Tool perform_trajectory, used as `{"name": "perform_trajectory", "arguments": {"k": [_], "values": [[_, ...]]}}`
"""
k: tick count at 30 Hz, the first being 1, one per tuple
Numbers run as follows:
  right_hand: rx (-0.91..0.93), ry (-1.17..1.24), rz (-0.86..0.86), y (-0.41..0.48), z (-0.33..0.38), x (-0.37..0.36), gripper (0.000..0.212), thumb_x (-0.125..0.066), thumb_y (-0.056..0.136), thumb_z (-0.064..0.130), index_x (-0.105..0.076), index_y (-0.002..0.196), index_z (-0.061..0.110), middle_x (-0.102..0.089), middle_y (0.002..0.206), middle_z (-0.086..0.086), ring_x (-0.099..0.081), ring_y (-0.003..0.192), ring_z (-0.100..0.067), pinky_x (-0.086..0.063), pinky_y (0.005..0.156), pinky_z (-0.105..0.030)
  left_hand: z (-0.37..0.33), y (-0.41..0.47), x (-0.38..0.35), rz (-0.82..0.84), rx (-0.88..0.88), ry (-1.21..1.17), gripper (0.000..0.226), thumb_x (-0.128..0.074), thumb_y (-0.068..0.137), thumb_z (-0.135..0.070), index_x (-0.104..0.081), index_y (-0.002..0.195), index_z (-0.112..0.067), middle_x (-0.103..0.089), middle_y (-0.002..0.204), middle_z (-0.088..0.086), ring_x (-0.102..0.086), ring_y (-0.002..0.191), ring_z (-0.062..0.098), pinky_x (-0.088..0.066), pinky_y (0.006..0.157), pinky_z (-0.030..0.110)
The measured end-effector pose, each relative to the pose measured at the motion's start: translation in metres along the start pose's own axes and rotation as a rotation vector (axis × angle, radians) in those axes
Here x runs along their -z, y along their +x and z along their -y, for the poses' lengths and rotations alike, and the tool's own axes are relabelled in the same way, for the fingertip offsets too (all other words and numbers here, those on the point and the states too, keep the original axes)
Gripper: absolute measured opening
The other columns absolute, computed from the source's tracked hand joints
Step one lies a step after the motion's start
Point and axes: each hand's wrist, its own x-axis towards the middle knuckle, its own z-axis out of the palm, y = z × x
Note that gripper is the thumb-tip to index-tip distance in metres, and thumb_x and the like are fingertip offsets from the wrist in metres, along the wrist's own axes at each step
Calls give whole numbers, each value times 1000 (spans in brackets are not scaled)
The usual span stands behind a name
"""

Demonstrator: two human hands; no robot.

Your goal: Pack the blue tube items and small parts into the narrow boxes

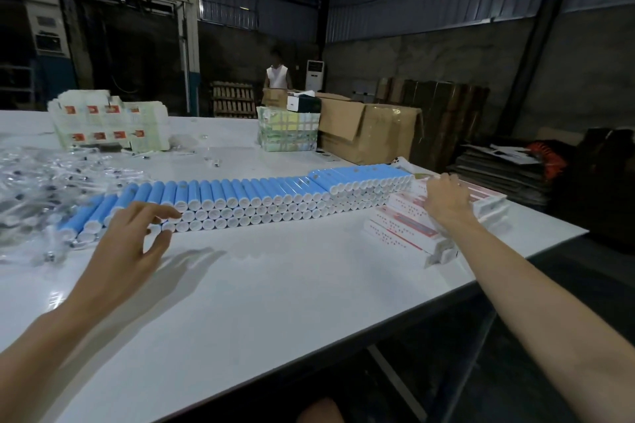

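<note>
My left hand (134,237) is spread and loose, its fingertips (170,215) at the white caps of the blue tubes (247,194), low at the left end of the long stack that runs across the middle of the frame. It holds nothing. My right hand (443,201) lies on the pile of narrow boxes (405,227) at the right of the frame, near the edge of the table (275,285). I see it only from the back, so I cannot tell whether it grips a box or just rests there. The bagged small parts (37,182) lie heaped at the left. I judge I should pinch a tube from the loose left end, not from the bottom rows, since pulling a low one could set the whole stack rolling. I should also lift only the top box, to keep that pile square.
</note>
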Motion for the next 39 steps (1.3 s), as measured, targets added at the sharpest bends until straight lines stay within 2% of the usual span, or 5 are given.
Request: {"name": "perform_trajectory", "arguments": {"k": [7,16,27,35,39], "values": [[421,666,-291,-70,157,48,22,-54,101,13,-65,119,10,-65,116,-8,-60,109,-30,-47,87,-46,-21,2,9,3,22,19,35,-65,101,-6,-60,122,-34,-62,118,-6,-59,106,16,-54,92,45],[749,1646,563,-195,381,72,13,-62,103,16,-72,97,21,-61,62,0,-50,54,-17,-39,51,-26,-27,-8,90,-14,310,190,13,-61,103,-21,-67,114,-23,-70,100,-9,-64,86,13,-53,80,37],[546,1935,818,-190,406,43,25,-55,104,1,-76,92,10,-57,62,-12,-42,42,-16,-26,41,-19,55,-101,280,-15,759,1089,34,-56,102,-16,-59,136,-9,-58,143,13,-52,128,33,-44,106,46],[632,1909,816,-190,406,47,29,-56,104,2,-78,90,16,-60,65,-14,-45,47,-21,-30,43,-23,103,-142,379,51,958,1307,72,-57,99,-64,-58,133,0,-60,138,17,-54,128,34,-39,110,46],[656,1895,817,-191,404,48,28,-57,103,5,-78,91,19,-62,68,-15,-48,49,-22,-33,44,-24,105,-146,378,77,896,1255,68,-56,100,-60,-59,127,2,-61,134,18,-56,125,35,-41,109,45]]}}
